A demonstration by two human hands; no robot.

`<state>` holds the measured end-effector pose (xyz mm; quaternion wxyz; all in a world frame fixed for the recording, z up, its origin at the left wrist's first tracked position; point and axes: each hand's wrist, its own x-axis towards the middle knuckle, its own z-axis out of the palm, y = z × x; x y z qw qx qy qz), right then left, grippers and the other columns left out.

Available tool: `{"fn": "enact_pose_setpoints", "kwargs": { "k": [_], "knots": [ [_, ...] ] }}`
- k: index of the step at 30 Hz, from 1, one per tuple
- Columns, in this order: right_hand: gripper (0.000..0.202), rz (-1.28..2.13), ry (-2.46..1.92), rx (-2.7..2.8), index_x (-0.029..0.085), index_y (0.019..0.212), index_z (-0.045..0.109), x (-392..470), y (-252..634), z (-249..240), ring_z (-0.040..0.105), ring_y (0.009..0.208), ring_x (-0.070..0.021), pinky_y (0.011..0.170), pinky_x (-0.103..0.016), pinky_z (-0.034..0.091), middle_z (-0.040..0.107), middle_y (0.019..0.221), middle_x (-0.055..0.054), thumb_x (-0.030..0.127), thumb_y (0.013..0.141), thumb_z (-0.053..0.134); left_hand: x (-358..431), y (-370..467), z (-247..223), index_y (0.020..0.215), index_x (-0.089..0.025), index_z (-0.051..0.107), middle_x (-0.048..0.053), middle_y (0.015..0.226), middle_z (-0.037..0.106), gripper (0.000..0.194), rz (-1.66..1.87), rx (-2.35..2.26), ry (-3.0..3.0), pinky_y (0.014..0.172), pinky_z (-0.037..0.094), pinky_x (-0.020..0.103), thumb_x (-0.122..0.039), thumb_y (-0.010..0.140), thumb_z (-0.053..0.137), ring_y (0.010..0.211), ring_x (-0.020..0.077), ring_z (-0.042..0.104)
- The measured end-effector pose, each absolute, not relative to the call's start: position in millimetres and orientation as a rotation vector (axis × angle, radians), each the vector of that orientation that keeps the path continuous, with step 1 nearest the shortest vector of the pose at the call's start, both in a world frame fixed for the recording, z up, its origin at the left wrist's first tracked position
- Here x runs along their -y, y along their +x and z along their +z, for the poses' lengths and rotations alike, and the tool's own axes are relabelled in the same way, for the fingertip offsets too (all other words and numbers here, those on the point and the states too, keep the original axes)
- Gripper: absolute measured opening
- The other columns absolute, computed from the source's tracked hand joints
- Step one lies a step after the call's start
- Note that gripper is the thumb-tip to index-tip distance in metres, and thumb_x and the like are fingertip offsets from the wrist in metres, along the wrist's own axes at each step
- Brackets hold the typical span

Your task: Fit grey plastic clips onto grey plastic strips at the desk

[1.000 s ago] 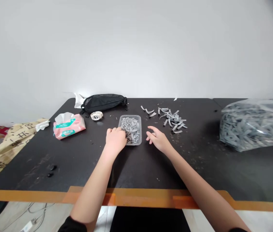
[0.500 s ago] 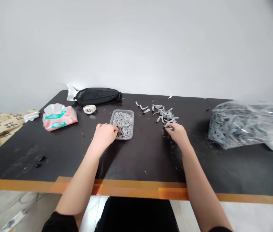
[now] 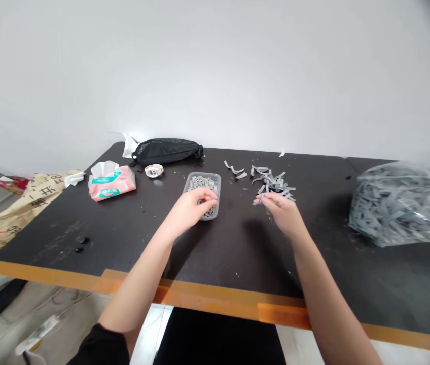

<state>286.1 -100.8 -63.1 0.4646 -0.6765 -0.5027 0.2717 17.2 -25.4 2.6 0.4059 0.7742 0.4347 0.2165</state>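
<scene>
A clear plastic tub (image 3: 218, 188) holds many small grey pieces (image 3: 202, 181). Over its near half is my left hand (image 3: 195, 205), fingers curled toward the thumb; whatever sits between the fingertips is too small to make out. To the right, my right hand (image 3: 280, 209) pinches a short grey strip (image 3: 257, 201) between thumb and fingers, just above the tabletop. Right behind that hand lies a loose pile of curved grey strips (image 3: 272, 181). A few more strips (image 3: 236, 171) lie apart, left of the pile.
A clear bag of grey strips (image 3: 401, 208) stands at the right. On the left are a pink tissue pack (image 3: 114, 185), a white watch (image 3: 154, 171) and a black pouch (image 3: 169, 150). Small black bits (image 3: 80, 244) lie near the front left. Orange tape (image 3: 215, 299) lines the table's front edge.
My left hand has risen out of the tub and shifted right over it. My right hand has drawn slightly back from the pile with a strip. The view has turned a little left.
</scene>
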Motion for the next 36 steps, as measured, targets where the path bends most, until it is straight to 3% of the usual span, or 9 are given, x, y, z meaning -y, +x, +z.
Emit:
{"fn": "enact_pose_setpoints", "kwargs": {
  "k": [6,9,12,18,21,25,29,32,36],
  "knots": [
    [0.024,0.778,-1.22,1.333,0.024,0.082,0.078,122.4,241.2,23.3,0.071,0.086,-0.0155,0.084,-0.03,0.055,0.077,0.085,0.0,0.045,0.092,0.073,51.2,36.5,62.3,0.108,-0.017,0.07,0.007,0.101,0.081,0.021,0.747,-0.64,1.731,0.083,0.058,0.025,-0.032,0.094,0.067,0.097,0.0186,0.077],
    [0.012,0.77,-1.012,1.32,0.032,0.093,0.077,136.1,233.4,64.2,0.07,0.082,-0.0113,0.082,-0.025,0.056,0.074,0.082,0.005,0.042,0.095,0.072,68.3,38.4,86.6,0.105,-0.02,0.071,0.001,0.094,0.08,0.011,0.883,-0.446,1.593,0.081,0.058,0.018,-0.022,0.095,0.067,0.086,0.0102,0.075],
    [0.007,0.833,-0.798,1.324,0.034,0.098,0.077,148.1,224.1,86.6,0.071,0.082,-0.0087,0.079,-0.021,0.059,0.075,0.084,0.007,0.028,0.096,0.073,80.9,38.2,95.1,0.096,-0.02,0.073,-0.003,0.084,0.075,0.012,0.871,-0.364,1.506,0.076,0.056,0.011,-0.013,0.097,0.063,0.079,0.0054,0.07],
    [0.008,0.697,-1.052,1.372,0.028,0.091,0.072,149.9,205.1,88.2,0.07,0.075,-0.0025,0.071,-0.006,0.055,0.073,0.08,0.008,0.021,0.095,0.073,81.8,39.6,91.8,0.092,-0.02,0.069,-0.006,0.077,0.064,0.014,0.966,-0.479,1.541,0.064,0.05,0.01,-0.012,0.097,0.059,0.067,0.0035,0.059],
    [0.006,0.685,-1.081,1.334,0.027,0.09,0.072,145.1,202.8,84.1,0.069,0.072,-0.003,0.07,-0.007,0.055,0.072,0.078,0.007,0.023,0.095,0.073,81.9,40.3,89.3,0.096,-0.022,0.066,-0.006,0.082,0.065,0.014,1.092,-0.601,1.716,0.063,0.048,0.012,-0.011,0.096,0.059,0.071,0.0046,0.061],
    [0.003,0.757,-1.047,1.273,0.028,0.093,0.073,143.2,201.6,79.7,0.071,0.074,-0.0049,0.072,-0.011,0.058,0.074,0.081,0.006,0.026,0.094,0.075,87.4,39.0,86.6,0.105,-0.023,0.062,-0.006,0.093,0.068,0.018,1.353,-0.667,2.13,0.077,0.051,0.014,-0.007,0.096,0.06,0.085,0.0057,0.064],
    [0.009,0.899,-0.928,1.183,0.029,0.094,0.073,145.2,196.9,77.0,0.074,0.075,-0.0047,0.072,-0.01,0.06,0.076,0.083,0.007,0.023,0.09,0.08,94.4,38.9,86.7,0.104,-0.019,0.058,-0.003,0.092,0.066,0.016,1.519,-0.653,2.442,0.076,0.051,0.021,-0.006,0.096,0.058,0.081,0.0088,0.062],
    [0.01,0.966,-0.896,1.13,0.028,0.093,0.074,144.9,194.6,77.3,0.075,0.076,-0.0059,0.072,-0.012,0.061,0.076,0.084,0.006,0.022,0.089,0.081,98.5,37.7,89.1,0.104,-0.018,0.058,-0.002,0.088,0.065,0.017,1.527,-0.679,2.5,0.071,0.05,0.024,-0.004,0.095,0.057,0.077,0.0106,0.061],
    [0.007,1.067,-0.801,1.077,0.026,0.091,0.075,141.2,197.1,79.8,0.074,0.074,-0.0076,0.072,-0.015,0.061,0.076,0.082,0.003,0.021,0.09,0.08,100.2,34.6,94.1,0.11,-0.02,0.06,-0.001,0.095,0.069,0.019,1.361,-0.62,2.388,0.076,0.053,0.024,-0.008,0.096,0.061,0.082,0.0115,0.064]
  ]
}}
